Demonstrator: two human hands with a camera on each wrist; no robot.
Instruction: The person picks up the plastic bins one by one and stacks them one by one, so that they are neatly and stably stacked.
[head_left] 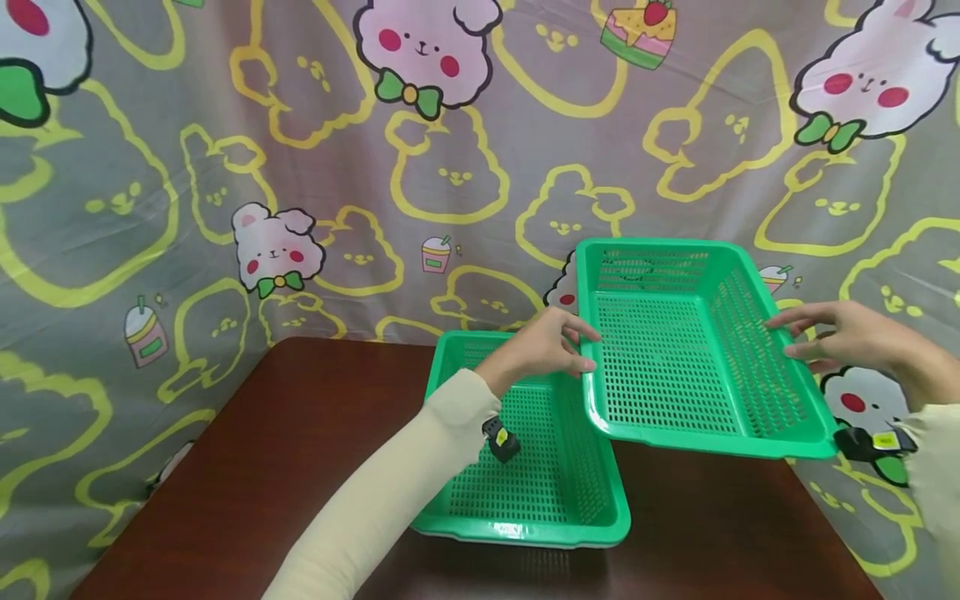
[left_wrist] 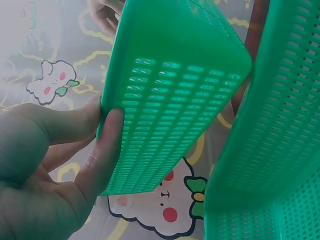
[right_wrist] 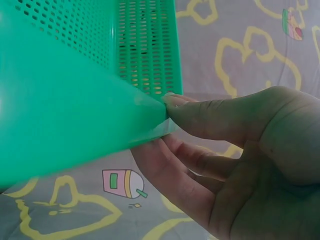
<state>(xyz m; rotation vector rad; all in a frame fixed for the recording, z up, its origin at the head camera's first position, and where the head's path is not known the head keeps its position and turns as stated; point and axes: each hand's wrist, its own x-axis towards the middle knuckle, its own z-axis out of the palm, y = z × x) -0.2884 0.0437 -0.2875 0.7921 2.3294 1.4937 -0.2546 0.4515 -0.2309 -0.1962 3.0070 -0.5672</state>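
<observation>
Both hands hold a green perforated plastic basket (head_left: 712,440) up at the right, tilted so its inside faces the head camera. My left hand (head_left: 543,346) pinches its left rim, the thumb and fingers on either side of the edge, as the left wrist view shows with the basket's slotted side wall (left_wrist: 180,45). Over on the right rim, my right hand (head_left: 855,337) grips the edge between thumb and fingers; in the right wrist view this rim (right_wrist: 60,135) lies close to the camera. A second green basket (head_left: 525,532) stands on the table below, partly hidden by the left arm.
The dark reddish-brown table (head_left: 247,467) extends left of the lower basket and under the raised one. A grey curtain (head_left: 360,183) with cartoon rabbits hangs behind and along both sides. Small black devices (head_left: 501,440) sit at both wrists.
</observation>
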